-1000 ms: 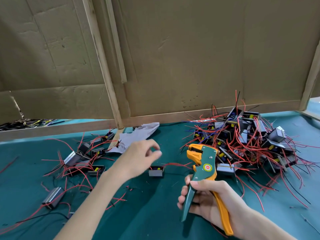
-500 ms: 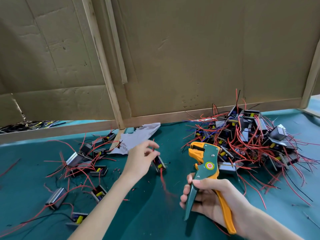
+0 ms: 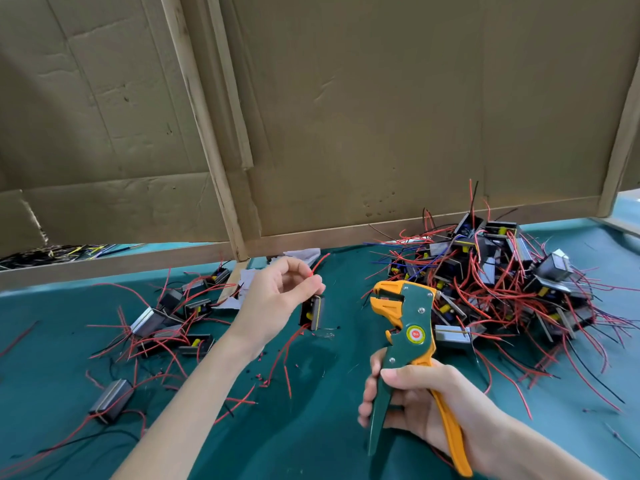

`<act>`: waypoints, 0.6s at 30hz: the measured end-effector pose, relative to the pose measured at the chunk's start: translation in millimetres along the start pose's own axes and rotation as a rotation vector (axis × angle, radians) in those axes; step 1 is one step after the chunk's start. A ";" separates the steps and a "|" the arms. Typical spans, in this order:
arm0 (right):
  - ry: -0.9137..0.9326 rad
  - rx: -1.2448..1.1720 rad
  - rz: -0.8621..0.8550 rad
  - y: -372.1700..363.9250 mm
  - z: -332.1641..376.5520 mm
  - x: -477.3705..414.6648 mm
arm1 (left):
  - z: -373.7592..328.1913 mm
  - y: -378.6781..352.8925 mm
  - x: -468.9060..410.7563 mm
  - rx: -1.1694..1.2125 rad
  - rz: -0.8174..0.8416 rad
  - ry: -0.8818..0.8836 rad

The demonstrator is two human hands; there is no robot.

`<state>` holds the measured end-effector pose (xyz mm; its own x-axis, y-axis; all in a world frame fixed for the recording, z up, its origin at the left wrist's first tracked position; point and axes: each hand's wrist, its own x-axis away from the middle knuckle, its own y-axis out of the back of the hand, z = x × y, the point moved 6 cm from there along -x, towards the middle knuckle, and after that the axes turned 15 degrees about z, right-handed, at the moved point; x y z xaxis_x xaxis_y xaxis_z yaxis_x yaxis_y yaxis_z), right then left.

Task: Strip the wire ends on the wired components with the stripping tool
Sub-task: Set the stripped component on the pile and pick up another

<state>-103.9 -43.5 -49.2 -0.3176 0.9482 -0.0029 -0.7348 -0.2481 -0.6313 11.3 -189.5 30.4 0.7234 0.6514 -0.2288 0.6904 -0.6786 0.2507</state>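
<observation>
We see the left hand [image 3: 277, 299] pinching a red wire [image 3: 318, 264] between thumb and forefinger. The wired component [image 3: 313, 311] hangs just below the fingertips, over the green mat [image 3: 311, 427]. The right hand [image 3: 415, 407] grips the handles of the stripping tool [image 3: 408, 327], whose head points upward near the component. A large pile of components [image 3: 502, 278] lies to the right and a smaller group [image 3: 173, 323] to the left.

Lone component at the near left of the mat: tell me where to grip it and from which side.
Pinch the lone component across its two long sides, coming down from above. It lies flat on the green mat, apart from the left pile, so top and sides look free. Its wires leave the near end, so stay off that.
</observation>
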 end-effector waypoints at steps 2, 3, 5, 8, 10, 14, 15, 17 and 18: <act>-0.001 0.002 0.001 -1.3 0.7 -0.1 | -1.2 -7.9 1.3 -0.021 0.046 -0.004; 0.000 0.004 0.002 -1.9 0.9 -0.4 | -2.7 -11.6 2.3 -0.031 0.065 -0.008; 0.004 0.017 0.007 -2.7 1.4 -0.9 | -6.5 -17.0 3.9 -0.025 0.097 -0.022; 0.011 0.072 0.033 -4.9 3.9 -0.5 | -13.3 -21.5 5.4 -0.001 0.115 -0.032; 0.024 0.113 0.052 -6.2 6.8 0.9 | -17.5 -25.3 6.0 0.004 0.120 -0.030; 0.053 0.159 0.085 -10.1 12.9 3.1 | -23.0 -33.8 8.5 0.031 0.135 -0.018; 0.057 0.168 0.093 -11.2 14.4 3.8 | -24.2 -35.5 8.8 0.029 0.140 -0.021; 0.059 0.182 0.102 -13.1 16.4 5.1 | -26.8 -38.1 9.6 0.016 0.154 -0.030; 0.059 0.190 0.106 -13.9 16.9 5.7 | -27.9 -38.7 10.0 0.008 0.160 -0.030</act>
<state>-105.6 -38.0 -27.3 -0.3674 0.9235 -0.1100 -0.8008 -0.3743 -0.4675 -8.4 -147.2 44.7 0.8239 0.5243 -0.2150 0.5663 -0.7754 0.2792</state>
